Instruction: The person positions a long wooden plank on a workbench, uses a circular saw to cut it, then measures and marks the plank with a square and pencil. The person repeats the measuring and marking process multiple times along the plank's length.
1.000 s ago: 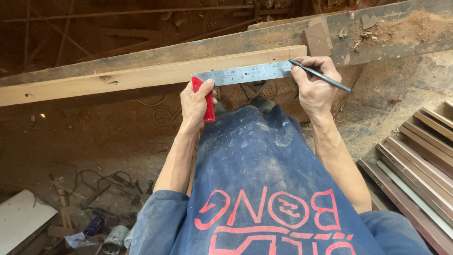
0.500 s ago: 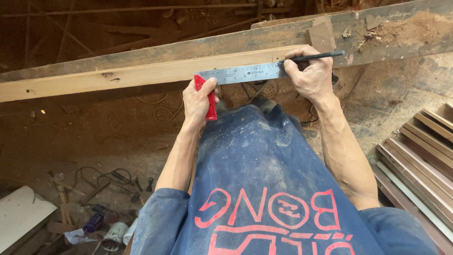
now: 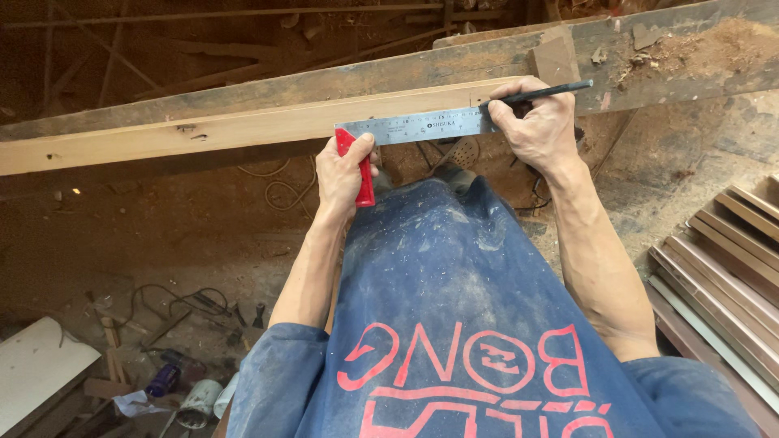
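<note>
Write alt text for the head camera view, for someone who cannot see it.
Seen from above, a left hand grips the red handle of a try square laid on a pale wooden plank, while the right hand holds a dark pencil at the blade's end.

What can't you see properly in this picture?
- Pencil tip, head view: hidden behind the right hand, so any mark on the pale plank can't be seen.
- Red handle of the square: mostly covered by the left hand.
- Plank's left end: cut off by the picture edge.
- Things on the floor, lower left: too dark and small to tell.
</note>
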